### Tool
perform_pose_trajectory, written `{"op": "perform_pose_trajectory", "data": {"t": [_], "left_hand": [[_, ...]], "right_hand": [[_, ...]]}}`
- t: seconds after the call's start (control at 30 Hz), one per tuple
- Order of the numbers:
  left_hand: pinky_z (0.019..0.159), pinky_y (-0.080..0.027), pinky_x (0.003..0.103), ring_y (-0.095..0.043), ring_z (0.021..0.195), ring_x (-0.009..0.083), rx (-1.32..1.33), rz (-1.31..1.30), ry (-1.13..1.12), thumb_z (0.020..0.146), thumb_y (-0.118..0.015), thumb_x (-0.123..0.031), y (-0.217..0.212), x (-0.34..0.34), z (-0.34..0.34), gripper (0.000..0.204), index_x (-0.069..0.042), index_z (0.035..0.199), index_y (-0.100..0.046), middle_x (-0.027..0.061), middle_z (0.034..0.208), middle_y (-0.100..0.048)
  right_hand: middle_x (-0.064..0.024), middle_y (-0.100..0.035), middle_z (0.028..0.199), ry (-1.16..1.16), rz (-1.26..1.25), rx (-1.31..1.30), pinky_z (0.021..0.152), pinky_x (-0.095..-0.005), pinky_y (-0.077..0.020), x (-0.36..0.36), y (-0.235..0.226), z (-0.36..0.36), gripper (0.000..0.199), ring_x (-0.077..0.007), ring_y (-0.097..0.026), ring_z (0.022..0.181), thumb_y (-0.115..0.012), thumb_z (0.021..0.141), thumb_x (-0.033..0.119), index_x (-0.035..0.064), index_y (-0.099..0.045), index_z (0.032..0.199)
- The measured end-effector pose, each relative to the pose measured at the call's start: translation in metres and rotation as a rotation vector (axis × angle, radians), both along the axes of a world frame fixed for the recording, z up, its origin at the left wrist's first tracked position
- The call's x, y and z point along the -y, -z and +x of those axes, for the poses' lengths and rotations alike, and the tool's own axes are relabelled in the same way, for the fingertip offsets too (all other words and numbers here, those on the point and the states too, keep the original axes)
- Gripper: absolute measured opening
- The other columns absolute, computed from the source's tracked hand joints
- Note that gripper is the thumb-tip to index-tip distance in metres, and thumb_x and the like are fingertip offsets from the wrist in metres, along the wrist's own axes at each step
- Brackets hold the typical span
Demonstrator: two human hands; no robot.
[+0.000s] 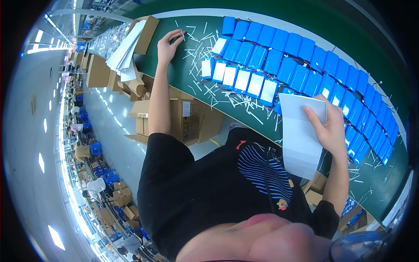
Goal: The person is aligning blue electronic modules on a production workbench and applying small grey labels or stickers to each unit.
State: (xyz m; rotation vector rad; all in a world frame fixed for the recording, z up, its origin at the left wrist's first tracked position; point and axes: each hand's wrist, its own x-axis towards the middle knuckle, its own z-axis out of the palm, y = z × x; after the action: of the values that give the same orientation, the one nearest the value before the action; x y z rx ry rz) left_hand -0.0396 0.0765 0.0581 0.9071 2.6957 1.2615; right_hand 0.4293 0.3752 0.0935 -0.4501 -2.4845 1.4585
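My right hand [328, 126] grips a white sheet [301, 144], perhaps a stack of label sheets, with the thumb on top; it hangs over the bench's near edge. Out to the left, my left hand [171, 47] is closed in a pinch on a thin white strip [183, 36] above the green bench. Between the hands lie rows of blue wrapped battery packs [273, 61] with thin wires and white connectors. Several packs in the nearest row at the left carry a white label [242, 80]. The sheet hides part of that row.
Loose white strips [248, 105] litter the green bench top [192, 81]. At its left end stand an open cardboard box [147, 35] and white sheets [126, 46]. More cartons [183, 118] sit below the near edge. Farther left, people work along another line.
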Motion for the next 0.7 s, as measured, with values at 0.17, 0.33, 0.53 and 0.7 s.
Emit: {"op": "perform_pose_trajectory", "data": {"t": [0.17,0.33,0.53,0.7], "left_hand": [[0.097,-0.053,0.033,-0.066,0.114,0.0198,-0.324,-0.206,0.056,0.089,-0.082,-0.022,-0.001,0.013,-0.019,0.048,-0.013,0.134,-0.069,0.0152,0.138,-0.067],[0.095,-0.054,0.035,-0.066,0.112,0.0239,-0.554,-0.284,-0.034,0.090,-0.080,-0.024,-0.040,-0.021,0.019,0.048,-0.010,0.133,-0.067,0.0139,0.141,-0.060],[0.077,-0.052,0.032,-0.064,0.092,0.0181,-0.018,0.382,0.488,0.106,-0.052,-0.014,-0.031,-0.134,0.274,0.032,-0.005,0.136,-0.058,0.0119,0.104,-0.069],[0.061,-0.045,0.026,-0.056,0.066,0.0129,0.343,0.407,0.439,0.110,-0.050,-0.026,-0.020,-0.193,0.357,0.028,-0.001,0.119,-0.057,0.0053,0.080,-0.063]], "right_hand": [[-0.0113,-0.072,0.087,-0.001,-0.021,-0.011,0.079,-0.0360,-0.0490,-0.003,-0.006,-0.002,0.023,-0.0231,-0.064,0.074,-0.070,0.097,0.025,0.0027,-0.068,0.105],[-0.0117,-0.072,0.086,0.199,-0.012,-0.015,0.068,-0.0260,-0.0494,-0.003,-0.002,0.001,0.027,-0.0173,-0.065,0.072,-0.073,0.096,0.023,-0.0007,-0.068,0.107],[-0.0040,-0.065,0.080,0.483,-0.147,-0.315,0.057,-0.0233,-0.0435,-0.008,0.017,-0.005,0.033,-0.0085,-0.053,0.064,-0.053,0.110,0.031,0.0002,-0.065,0.111],[0.0009,-0.053,0.073,0.530,-0.188,-0.388,0.053,-0.0240,-0.0353,0.001,0.009,0.000,0.034,-0.0065,-0.041,0.059,-0.044,0.114,0.032,0.0036,-0.062,0.105]]}}
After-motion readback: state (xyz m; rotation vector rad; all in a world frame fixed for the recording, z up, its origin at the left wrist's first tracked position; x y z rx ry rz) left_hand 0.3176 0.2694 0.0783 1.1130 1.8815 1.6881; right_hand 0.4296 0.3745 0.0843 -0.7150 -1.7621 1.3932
